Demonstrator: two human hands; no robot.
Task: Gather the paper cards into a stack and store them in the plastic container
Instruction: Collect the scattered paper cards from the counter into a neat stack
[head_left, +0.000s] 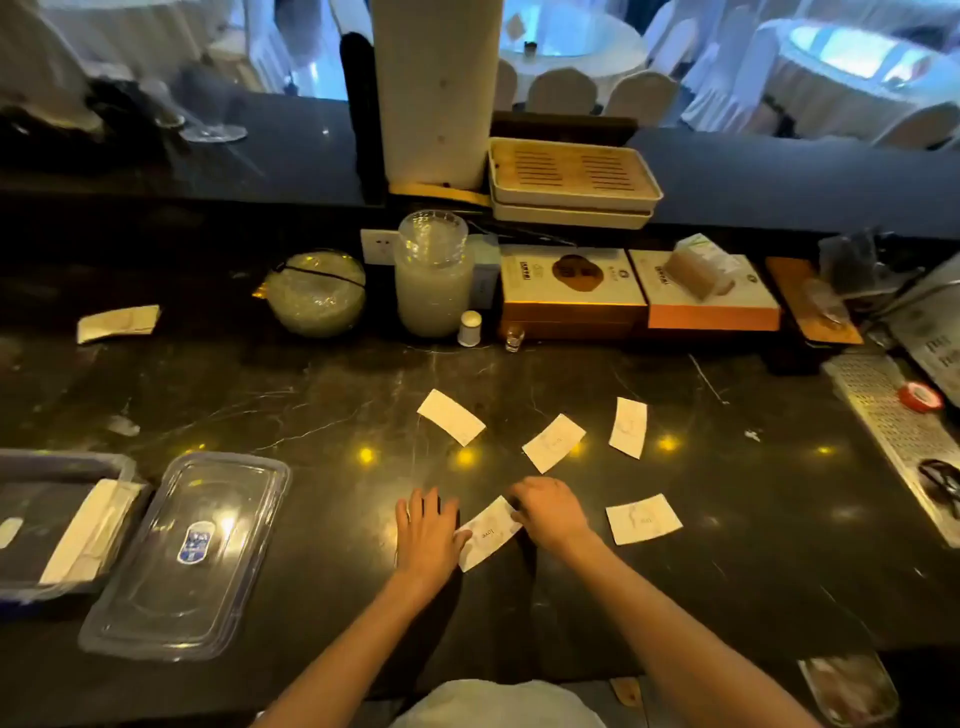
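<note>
Several white paper cards lie scattered on the dark marble counter (311, 415). One card (488, 532) lies between my hands. My right hand (550, 512) has its fingers curled onto that card's upper right end. Flat beside the card's left edge rests my left hand (428, 530), fingers apart, thumb touching the card. Other cards lie at the upper middle (451, 417), the centre (554, 443), the upper right (628, 427), the right (643, 519) and the far left (118, 323). The plastic container (31, 587) stands at the left edge with a stack of cards (88, 535) inside.
The container's clear lid (187, 551) lies on the counter beside it. Along the back stand a glass bowl (317, 293), a jar of stacked plates (434, 280), boxes (571, 291) and a small shaker (470, 328). A perforated metal tray (893, 431) lies at the right.
</note>
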